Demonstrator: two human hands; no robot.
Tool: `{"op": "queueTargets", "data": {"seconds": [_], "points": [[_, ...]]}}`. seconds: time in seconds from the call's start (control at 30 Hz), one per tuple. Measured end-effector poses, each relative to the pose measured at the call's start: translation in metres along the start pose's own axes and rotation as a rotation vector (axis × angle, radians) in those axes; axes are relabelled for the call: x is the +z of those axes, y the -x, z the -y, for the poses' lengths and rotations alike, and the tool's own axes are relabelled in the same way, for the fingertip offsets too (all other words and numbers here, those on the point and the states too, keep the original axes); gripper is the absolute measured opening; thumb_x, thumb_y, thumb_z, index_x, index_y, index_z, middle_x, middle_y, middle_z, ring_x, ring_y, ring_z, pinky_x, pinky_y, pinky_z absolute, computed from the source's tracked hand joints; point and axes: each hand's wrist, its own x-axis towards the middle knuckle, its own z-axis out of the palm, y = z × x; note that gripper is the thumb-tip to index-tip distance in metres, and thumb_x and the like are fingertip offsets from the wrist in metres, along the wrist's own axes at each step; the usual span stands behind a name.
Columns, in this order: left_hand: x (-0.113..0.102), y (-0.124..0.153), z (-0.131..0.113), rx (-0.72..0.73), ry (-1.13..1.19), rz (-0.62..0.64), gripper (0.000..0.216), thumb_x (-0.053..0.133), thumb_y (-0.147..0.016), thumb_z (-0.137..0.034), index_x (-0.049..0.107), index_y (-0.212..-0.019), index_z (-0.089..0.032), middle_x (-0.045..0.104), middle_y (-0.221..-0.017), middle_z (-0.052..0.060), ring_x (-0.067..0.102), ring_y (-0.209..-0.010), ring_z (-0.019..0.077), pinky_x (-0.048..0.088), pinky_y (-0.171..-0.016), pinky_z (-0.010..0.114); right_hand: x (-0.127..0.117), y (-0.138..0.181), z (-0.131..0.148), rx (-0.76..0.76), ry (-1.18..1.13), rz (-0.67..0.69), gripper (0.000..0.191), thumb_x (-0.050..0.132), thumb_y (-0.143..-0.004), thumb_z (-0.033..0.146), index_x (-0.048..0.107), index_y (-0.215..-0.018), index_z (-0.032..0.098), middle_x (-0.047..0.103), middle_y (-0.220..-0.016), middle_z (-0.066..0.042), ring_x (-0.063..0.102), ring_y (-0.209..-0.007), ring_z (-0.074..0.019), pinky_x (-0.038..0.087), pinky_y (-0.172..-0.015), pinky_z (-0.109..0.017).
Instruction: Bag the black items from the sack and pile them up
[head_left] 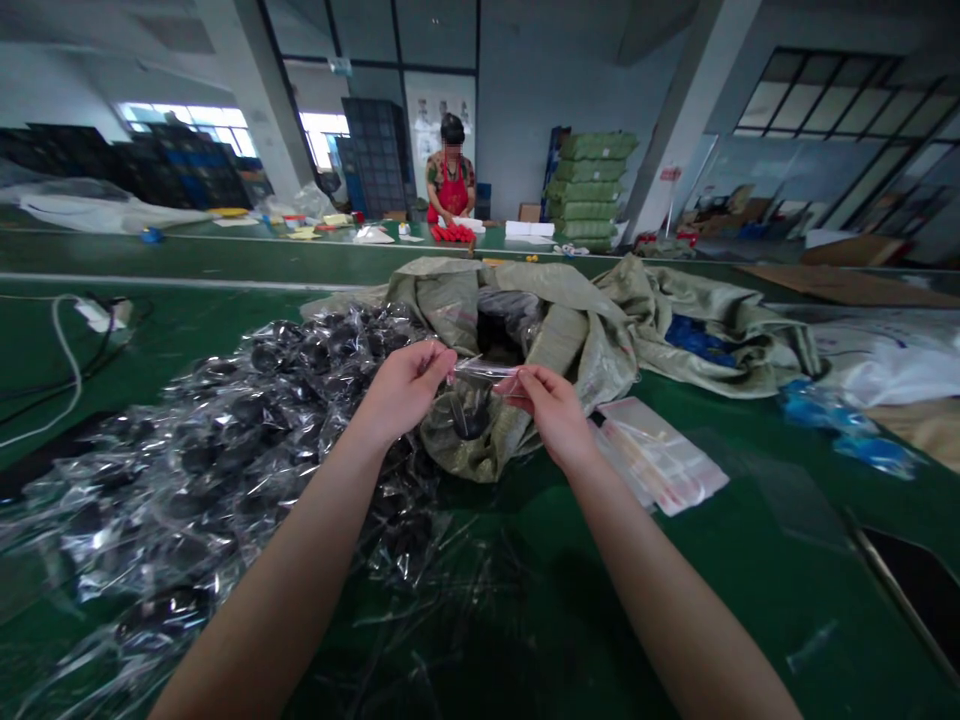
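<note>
My left hand (405, 385) and my right hand (551, 405) both pinch the top edge of a small clear plastic bag (474, 392) held up between them, over the green table (675, 560). A dark round item sits inside the bag. Behind it lies an open olive woven sack (555, 320) with more dark items in its mouth. A stack of flat clear bags with red strips (660, 455) lies just right of my right hand. A big heap of bagged dark items (195, 440) spreads to the left of my left arm.
White cables (67, 370) run along the far left of the table. Blue plastic bits (847, 425) and white sheeting (892, 370) lie at the right. A dark slab (911, 580) sits at the right edge. A person in a red apron (451, 185) works at a far table.
</note>
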Motion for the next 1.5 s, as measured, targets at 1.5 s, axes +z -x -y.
{"op": "queueTargets", "data": {"seconds": [1.5], "points": [[0.026,0.016,-0.004,0.425,-0.595,0.03,0.02,0.053,-0.088,-0.021,0.073,-0.085,-0.021,0.075,-0.095,0.003,0.069,-0.082,0.0163,0.048,-0.069,0.025,0.011,0.023,0.021,-0.468,0.851,0.158,0.019,0.048,-0.092,0.021,0.066,-0.091,0.02,0.07,-0.09,-0.006,0.065,-0.085,-0.0189,0.048,-0.08,-0.029]]}}
